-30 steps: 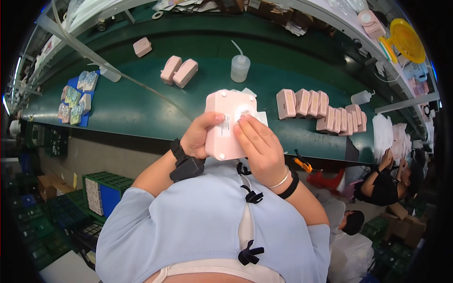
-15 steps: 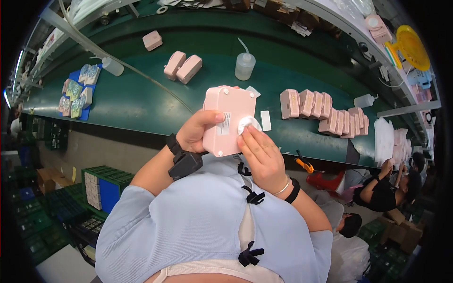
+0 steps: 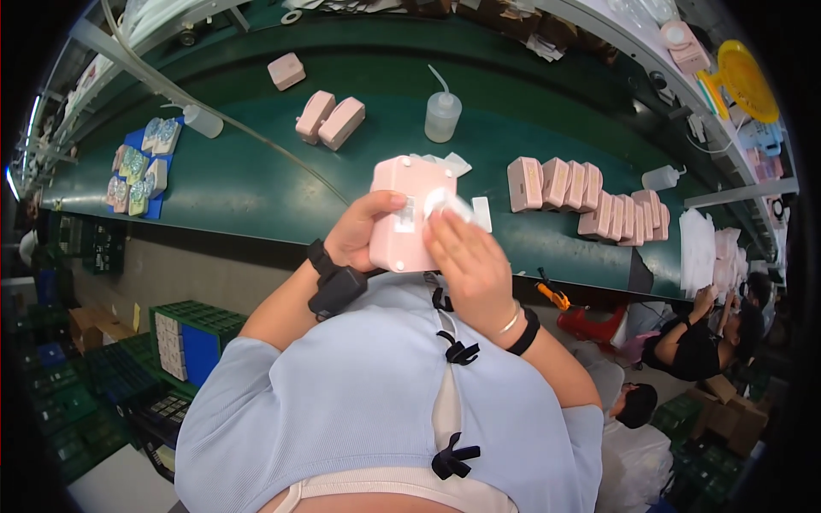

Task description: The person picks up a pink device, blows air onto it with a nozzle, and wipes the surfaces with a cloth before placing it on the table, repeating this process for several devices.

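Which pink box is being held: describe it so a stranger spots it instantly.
Start at the near edge of the green table. There the left hand grips the pink box, and the right hand is at its face. Unlike the other pink boxes, it is held, showing a white label and round white dots.

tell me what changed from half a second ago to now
The right hand moved upward with the white wipe, now higher on the held pink case, which itself shifted slightly up in the picture. Nothing was visibly grasped or released. The left hand kept its grip; the squeeze bottle and row of pink cases stayed put.
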`<state>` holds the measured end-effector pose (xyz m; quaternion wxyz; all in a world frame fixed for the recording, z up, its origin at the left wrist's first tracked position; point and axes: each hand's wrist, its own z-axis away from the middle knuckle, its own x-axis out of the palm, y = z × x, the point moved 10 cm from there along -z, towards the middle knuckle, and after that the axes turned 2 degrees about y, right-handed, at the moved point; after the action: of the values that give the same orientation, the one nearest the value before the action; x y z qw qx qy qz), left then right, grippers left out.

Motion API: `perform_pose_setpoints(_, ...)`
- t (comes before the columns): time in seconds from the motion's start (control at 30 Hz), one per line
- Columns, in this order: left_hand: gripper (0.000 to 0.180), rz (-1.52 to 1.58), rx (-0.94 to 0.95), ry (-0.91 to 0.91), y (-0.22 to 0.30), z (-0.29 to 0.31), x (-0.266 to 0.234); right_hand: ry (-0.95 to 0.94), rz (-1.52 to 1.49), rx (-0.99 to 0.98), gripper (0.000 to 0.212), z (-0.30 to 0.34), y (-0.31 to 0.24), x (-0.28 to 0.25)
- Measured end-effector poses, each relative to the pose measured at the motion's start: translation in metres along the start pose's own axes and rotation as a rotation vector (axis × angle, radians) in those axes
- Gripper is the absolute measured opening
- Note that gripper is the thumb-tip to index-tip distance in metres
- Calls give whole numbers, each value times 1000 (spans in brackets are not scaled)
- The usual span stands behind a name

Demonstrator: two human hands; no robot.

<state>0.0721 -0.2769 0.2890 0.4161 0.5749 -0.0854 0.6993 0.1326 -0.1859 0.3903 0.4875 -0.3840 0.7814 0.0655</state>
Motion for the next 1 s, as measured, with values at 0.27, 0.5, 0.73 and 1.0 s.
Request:
perform_pose_setpoints(0.27, 68, 63, -108, -152, -18, -2, -1, 132, 66, 54, 32, -9, 66, -17)
perform_pose_setpoints(0.5, 90, 165, -84, -235, -14, -1, 3, 599, -1320, 1064, 21, 135, 189, 51)
perform_pose_setpoints(0.73, 101, 180, -19, -94, -3, -6, -39, 473, -1402, 1197, 18, 121, 176, 73)
perform_pose_setpoints(1.0, 94, 90, 39, -213, 3, 3, -13, -178, -999, 1167, 26, 137, 183, 107)
